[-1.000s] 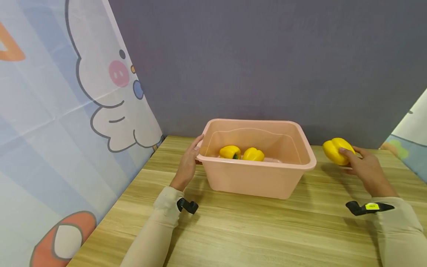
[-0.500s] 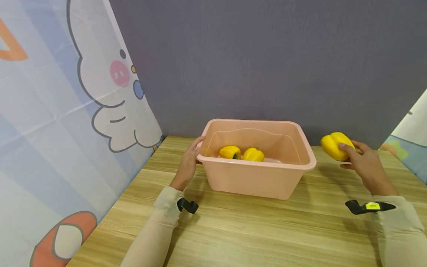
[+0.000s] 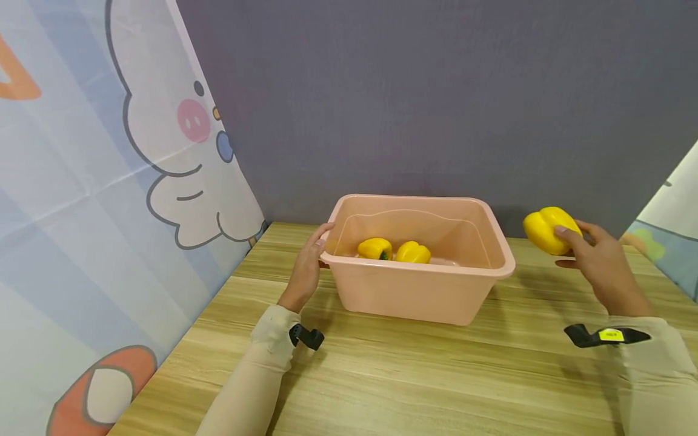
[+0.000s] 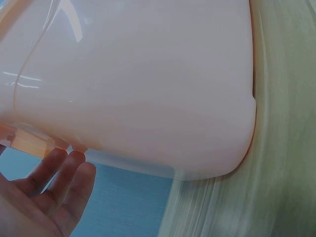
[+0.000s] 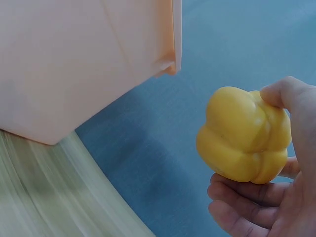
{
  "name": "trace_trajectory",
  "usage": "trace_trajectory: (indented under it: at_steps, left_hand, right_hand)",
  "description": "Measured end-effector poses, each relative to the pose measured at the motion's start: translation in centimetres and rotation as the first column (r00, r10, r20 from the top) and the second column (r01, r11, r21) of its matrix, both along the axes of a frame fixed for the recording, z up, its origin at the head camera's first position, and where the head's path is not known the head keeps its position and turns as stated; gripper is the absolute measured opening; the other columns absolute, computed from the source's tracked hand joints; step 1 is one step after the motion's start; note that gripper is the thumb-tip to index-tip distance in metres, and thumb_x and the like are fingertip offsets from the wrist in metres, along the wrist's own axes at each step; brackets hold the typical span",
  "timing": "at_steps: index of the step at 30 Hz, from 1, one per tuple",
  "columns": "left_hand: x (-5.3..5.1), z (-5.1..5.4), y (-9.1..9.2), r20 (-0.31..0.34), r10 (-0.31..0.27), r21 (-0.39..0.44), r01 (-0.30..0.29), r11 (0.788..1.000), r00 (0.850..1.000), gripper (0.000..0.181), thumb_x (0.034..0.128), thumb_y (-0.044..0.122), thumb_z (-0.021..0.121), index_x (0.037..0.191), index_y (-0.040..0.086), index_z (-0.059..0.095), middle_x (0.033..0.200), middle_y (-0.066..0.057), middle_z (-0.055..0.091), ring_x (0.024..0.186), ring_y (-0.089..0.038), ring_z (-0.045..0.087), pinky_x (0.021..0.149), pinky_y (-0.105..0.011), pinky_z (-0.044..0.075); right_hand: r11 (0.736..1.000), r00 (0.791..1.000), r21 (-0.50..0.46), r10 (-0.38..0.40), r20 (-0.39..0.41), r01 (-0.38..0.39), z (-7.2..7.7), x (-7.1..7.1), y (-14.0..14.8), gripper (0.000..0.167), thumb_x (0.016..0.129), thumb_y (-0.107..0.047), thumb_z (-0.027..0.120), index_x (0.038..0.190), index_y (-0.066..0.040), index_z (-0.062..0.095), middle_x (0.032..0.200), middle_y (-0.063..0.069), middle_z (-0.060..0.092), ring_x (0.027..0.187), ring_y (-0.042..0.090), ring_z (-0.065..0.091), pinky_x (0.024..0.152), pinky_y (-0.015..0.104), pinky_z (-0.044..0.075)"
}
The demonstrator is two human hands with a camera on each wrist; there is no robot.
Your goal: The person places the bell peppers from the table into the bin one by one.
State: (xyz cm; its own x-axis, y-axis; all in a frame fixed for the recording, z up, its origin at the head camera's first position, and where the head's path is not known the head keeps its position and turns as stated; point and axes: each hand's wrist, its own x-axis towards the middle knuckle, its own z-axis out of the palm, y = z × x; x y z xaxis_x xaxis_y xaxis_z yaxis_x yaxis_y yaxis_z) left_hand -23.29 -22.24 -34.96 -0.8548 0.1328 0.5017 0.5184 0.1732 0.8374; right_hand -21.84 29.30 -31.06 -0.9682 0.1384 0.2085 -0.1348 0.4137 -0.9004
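A pink plastic bin (image 3: 414,290) stands on the wooden table, with two yellow bell peppers (image 3: 375,249) lying inside it. My left hand (image 3: 306,266) grips the bin's left rim; in the left wrist view several fingertips (image 4: 76,182) touch the rim from outside, and the thumb is mostly out of frame there. To the right of the bin, my right hand (image 3: 600,266) holds another yellow bell pepper (image 3: 549,230) above the table. Thumb and fingers pinch this pepper (image 5: 242,136) from opposite sides in the right wrist view, its lobed end facing the camera.
A grey wall (image 3: 436,103) rises just behind the bin. At the left hangs a cloth with cartoon prints (image 3: 103,181), and a similar printed cloth (image 3: 668,224) edges the right side. The wood-grain table top (image 3: 414,375) extends in front.
My right hand has raised its bell pepper a little higher and slightly leftward. The left hand, the bin and the two peppers inside have stayed in place.
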Motion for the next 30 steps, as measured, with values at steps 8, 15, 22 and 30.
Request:
trace_trajectory:
  at_steps: [8,15,22,30]
  left_hand:
    - [-0.3,0.0,0.2,-0.006,0.017,0.004,-0.017,1.000,1.000,0.050,0.1069,0.036,0.031,0.150,0.016,0.045,0.140,-0.015,0.053,0.092,-0.026,0.059,0.075,-0.035,0.052]
    - [0.6,1.1,0.7,0.007,0.001,-0.010,0.000,1.000,1.000,0.050,0.1081,0.026,0.028,0.152,0.007,0.040,0.141,-0.024,0.050,0.092,-0.025,0.058,0.076,-0.034,0.051]
    - [2.0,2.9,1.6,0.028,0.009,-0.028,-0.008,1.000,1.000,0.050,0.1064,0.019,0.029,0.151,-0.001,0.039,0.144,-0.027,0.047,0.098,-0.031,0.058,0.079,-0.035,0.050]
    - [1.7,2.8,2.0,0.039,0.015,-0.020,-0.014,1.000,0.999,0.049,0.1071,0.020,0.029,0.151,0.000,0.039,0.148,-0.025,0.043,0.103,-0.039,0.056,0.080,-0.037,0.049]
  right_hand:
    - [1.000,1.000,0.004,0.007,-0.024,-0.007,0.7,-0.6,-0.7,0.078,0.102,-0.039,0.056,0.157,0.002,0.021,0.110,-0.014,0.050,0.082,-0.004,0.063,0.067,0.021,0.055]
    - [0.999,0.999,0.048,0.015,-0.052,-0.012,1.2,-1.0,-0.9,0.078,0.102,-0.042,0.055,0.157,0.002,0.022,0.115,-0.012,0.048,0.082,-0.006,0.062,0.068,0.019,0.054]
    - [0.997,0.996,0.071,0.033,-0.077,-0.027,1.9,-1.2,-1.0,0.076,0.102,-0.041,0.055,0.157,0.001,0.023,0.116,-0.012,0.047,0.080,-0.004,0.064,0.068,0.018,0.054]
    - [0.997,0.991,0.059,0.046,-0.125,-0.039,2.6,-1.4,-1.3,0.071,0.102,-0.036,0.056,0.156,0.000,0.027,0.114,-0.013,0.049,0.083,-0.003,0.062,0.068,0.019,0.054]
